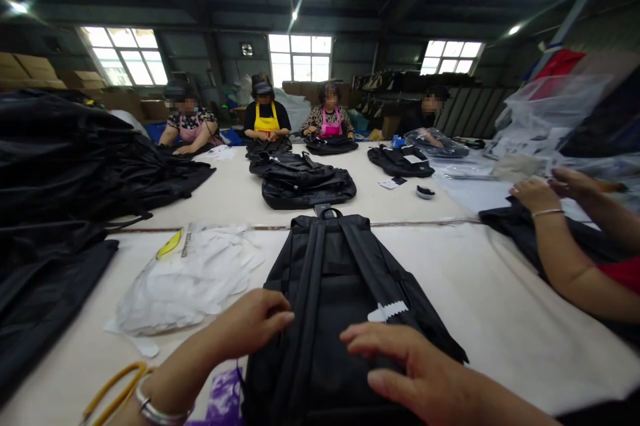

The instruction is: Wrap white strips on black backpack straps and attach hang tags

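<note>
A black backpack [330, 306] lies flat in front of me with its shoulder straps facing up and its top loop pointing away. On its right strap is a white strip with a toothed edge [387, 311]. My left hand [253, 321] is at the backpack's left edge, fingers loosely bent, thumb apart, nothing visible in it. Over the lower right of the backpack, my right hand [407, 363] has its fingers spread and holds nothing. Whether either hand touches the fabric I cannot tell.
Left of the backpack lie a plastic bag of white strips [185, 286], yellow-handled scissors [113, 389] and a purple packet [223, 396]. Black bags are piled [60, 153] at far left; more [305, 179] lie ahead. A co-worker's hands [537, 196] work at right; several people sit opposite.
</note>
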The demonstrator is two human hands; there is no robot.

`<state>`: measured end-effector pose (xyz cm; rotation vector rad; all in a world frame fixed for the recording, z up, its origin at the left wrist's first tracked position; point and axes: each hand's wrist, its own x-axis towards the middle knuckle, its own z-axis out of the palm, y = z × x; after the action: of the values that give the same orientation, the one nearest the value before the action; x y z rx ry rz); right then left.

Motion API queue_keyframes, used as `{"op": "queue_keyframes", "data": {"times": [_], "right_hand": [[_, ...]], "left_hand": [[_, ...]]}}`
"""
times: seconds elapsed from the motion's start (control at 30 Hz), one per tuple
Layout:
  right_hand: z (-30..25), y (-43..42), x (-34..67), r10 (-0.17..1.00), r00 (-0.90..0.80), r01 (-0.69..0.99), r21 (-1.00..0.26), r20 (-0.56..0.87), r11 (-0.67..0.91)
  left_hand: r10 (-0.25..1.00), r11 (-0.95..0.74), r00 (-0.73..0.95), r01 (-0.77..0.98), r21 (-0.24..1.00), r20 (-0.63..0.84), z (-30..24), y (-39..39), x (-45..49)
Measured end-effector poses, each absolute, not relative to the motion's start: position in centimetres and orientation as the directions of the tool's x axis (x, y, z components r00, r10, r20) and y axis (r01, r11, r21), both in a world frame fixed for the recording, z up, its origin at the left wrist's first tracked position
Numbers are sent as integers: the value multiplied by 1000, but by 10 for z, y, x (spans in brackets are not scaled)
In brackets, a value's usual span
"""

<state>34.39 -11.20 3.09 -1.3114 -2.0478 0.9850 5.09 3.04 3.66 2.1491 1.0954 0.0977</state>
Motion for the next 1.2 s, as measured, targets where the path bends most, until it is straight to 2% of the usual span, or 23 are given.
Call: {"op": "queue_keyframes", "data": {"times": [0.07, 0.13, 0.23, 0.33, 0.4, 0.5, 0.6, 0.7, 0.77, 0.9, 1.07, 1.2], "right_hand": [[35, -85, 364, 949, -248, 585, -751, 195, 307], [23, -46, 392, 954, -48, 644, -721, 296, 256], [-13, 22, 445, 925, 225, 678, -731, 305, 76], [-51, 84, 491, 901, 327, 777, -624, 286, -84], [-69, 120, 510, 905, 326, 814, -568, 274, -122], [-85, 169, 522, 933, 260, 847, -523, 250, -96], [-95, 208, 524, 964, 157, 875, -482, 215, -35], [-107, 234, 526, 980, 45, 889, -455, 192, 48], [-115, 244, 527, 982, -15, 890, -446, 186, 98], [-127, 251, 531, 982, -69, 892, -430, 178, 141], [-126, 254, 531, 984, -81, 911, -388, 161, 139], [-123, 253, 527, 989, -48, 939, -332, 143, 93]], "left_hand": [[824, -452, 566, 694, 561, -36, 28, 70, 57], [864, -481, 489, 738, 473, 115, 12, 114, 64], [857, -510, 440, 796, 326, 267, -17, 179, 76], [854, -496, 428, 841, 214, 296, -39, 232, 91], [864, -481, 425, 855, 193, 268, -50, 261, 102], [864, -500, 462, 834, 231, 201, -62, 296, 115], [817, -569, 565, 756, 322, 117, -69, 320, 122], [760, -593, 647, 655, 469, 57, -72, 335, 124], [735, -596, 676, 599, 534, 62, -73, 341, 123], [687, -638, 721, 539, 549, 91, -73, 348, 123], [646, -656, 757, 485, 578, 98, -71, 351, 131], [680, -643, 721, 497, 582, 135, -79, 353, 132]]}}
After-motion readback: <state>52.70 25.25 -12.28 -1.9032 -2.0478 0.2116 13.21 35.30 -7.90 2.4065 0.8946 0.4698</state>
